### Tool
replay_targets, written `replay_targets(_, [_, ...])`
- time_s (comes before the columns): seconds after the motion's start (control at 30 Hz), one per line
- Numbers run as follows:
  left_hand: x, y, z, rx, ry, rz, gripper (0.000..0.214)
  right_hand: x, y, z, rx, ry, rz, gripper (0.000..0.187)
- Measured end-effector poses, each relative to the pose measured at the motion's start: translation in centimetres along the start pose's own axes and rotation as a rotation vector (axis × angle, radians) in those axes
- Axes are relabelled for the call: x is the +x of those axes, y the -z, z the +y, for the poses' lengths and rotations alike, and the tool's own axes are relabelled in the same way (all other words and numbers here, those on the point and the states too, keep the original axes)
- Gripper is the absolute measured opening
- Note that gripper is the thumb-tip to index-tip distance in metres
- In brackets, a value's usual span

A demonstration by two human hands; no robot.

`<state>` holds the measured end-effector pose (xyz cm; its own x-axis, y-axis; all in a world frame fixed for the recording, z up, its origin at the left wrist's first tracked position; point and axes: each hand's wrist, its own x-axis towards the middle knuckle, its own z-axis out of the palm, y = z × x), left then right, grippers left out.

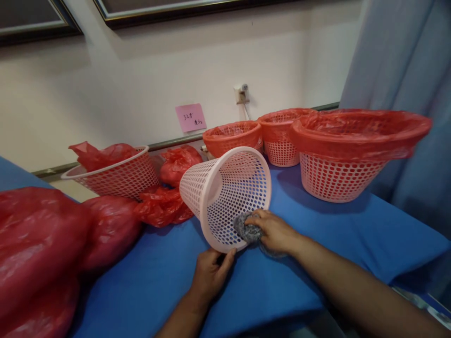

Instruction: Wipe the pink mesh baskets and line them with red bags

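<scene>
A pink perforated plastic basket (225, 192) lies on its side on the blue table cover (268, 291), its open mouth turned toward me. My left hand (210, 276) is closed on the basket's lower rim, thumb on the edge. My right hand (273, 231) is closed on a grey steel-wool scrubber (247, 229) and presses it against the rim at the basket's lower right.
Three baskets lined with red bags stand at the back right, the nearest (352, 150) the largest. A tilted basket (116, 174) with a red bag sits at the left. Loose red plastic bags (49, 239) are heaped at the left. A blue curtain (405, 70) hangs at the right.
</scene>
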<state>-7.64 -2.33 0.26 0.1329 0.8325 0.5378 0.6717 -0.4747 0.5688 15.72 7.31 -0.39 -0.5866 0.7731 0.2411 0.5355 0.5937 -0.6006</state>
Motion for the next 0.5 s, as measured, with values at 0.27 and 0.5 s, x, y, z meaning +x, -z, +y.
replay_targets(0.27, [0.2,0.7,0.5,0.114,-0.049,0.155,0.037,0.2,2.9,1.5,-0.282,-0.336,0.25,0.058])
replay_targets(0.5, [0.1,1.0,0.4,0.072,-0.003,0.198,0.031,-0.3,-1.0,-1.0,0.311,0.243,-0.174,0.076])
